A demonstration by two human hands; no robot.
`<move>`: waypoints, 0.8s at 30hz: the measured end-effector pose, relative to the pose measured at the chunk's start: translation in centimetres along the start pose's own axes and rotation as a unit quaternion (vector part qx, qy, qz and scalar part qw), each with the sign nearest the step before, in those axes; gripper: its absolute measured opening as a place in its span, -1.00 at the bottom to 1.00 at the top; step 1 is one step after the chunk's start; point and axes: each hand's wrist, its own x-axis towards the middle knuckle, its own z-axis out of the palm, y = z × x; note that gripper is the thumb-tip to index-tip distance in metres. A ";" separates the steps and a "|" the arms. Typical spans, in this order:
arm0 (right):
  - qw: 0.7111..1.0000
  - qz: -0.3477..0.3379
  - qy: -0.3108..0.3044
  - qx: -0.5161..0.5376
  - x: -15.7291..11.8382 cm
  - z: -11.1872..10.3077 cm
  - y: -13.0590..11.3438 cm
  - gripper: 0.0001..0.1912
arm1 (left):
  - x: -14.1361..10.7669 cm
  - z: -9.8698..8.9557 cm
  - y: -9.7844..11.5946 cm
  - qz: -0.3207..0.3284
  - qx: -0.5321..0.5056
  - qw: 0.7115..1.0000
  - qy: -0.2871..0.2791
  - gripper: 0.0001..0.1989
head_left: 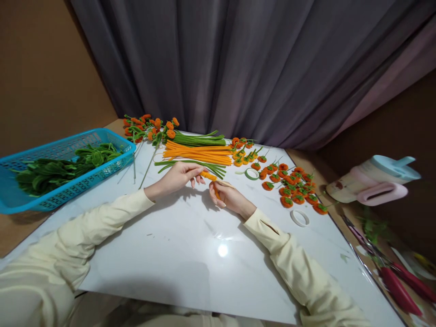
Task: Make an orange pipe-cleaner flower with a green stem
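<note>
Between my two hands, over the middle of the white tabletop (184, 240), is a coiled orange pipe cleaner (208, 175). My left hand (180, 178) pinches its left end between thumb and fingers. At the other end, my right hand (229, 196) has its fingers curled round the orange piece, part of which shows below the fingers. Just beyond my hands lie a bundle of straight orange pipe cleaners (197, 153), loose green ones (218, 170) and a thicker green bundle (199, 139).
Orange flower heads (288, 190) and two tape rolls (252, 173) (299, 218) lie right. Stemmed orange flowers (153, 129) lie back left. A blue basket (68, 193) holds green leaves (51, 175). Far right are a tumbler (361, 179) and red-handled pliers (398, 286).
</note>
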 end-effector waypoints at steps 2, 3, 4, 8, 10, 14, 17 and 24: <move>1.000 0.004 0.002 0.001 0.1 -0.1 0.1 -0.71 | -0.3 0.2 -0.4 0.079 0.104 0.991 0.028 -0.71; 1.000 0.006 0.003 0.002 0.2 -0.2 0.1 -0.70 | -0.4 0.3 -0.6 0.129 0.162 0.977 0.042 -0.73; 1.000 0.009 0.004 0.002 0.2 -0.2 0.2 -0.69 | -0.5 0.3 -0.8 0.177 0.219 0.958 0.052 -0.74; 0.999 0.033 -0.005 -0.003 0.3 0.0 -0.2 -0.72 | -0.7 0.0 -1.5 0.275 0.396 0.875 0.034 -0.62; 0.999 0.047 -0.010 -0.007 0.3 0.2 -0.4 -0.75 | -0.5 -0.3 -1.8 0.270 0.436 0.858 0.014 -0.62; 0.998 0.058 -0.017 -0.014 0.1 0.3 -0.6 -0.76 | 0.1 -1.3 -1.6 0.246 0.414 0.876 -0.007 -0.66; 0.997 0.064 -0.031 -0.024 0.0 0.2 -0.6 -0.74 | 0.5 -2.2 -0.6 0.217 0.384 0.896 -0.048 -0.72; 0.991 0.083 -0.084 -0.055 -0.4 0.1 -0.7 -0.68 | 0.5 -3.6 1.5 0.043 0.218 0.952 -0.210 -0.68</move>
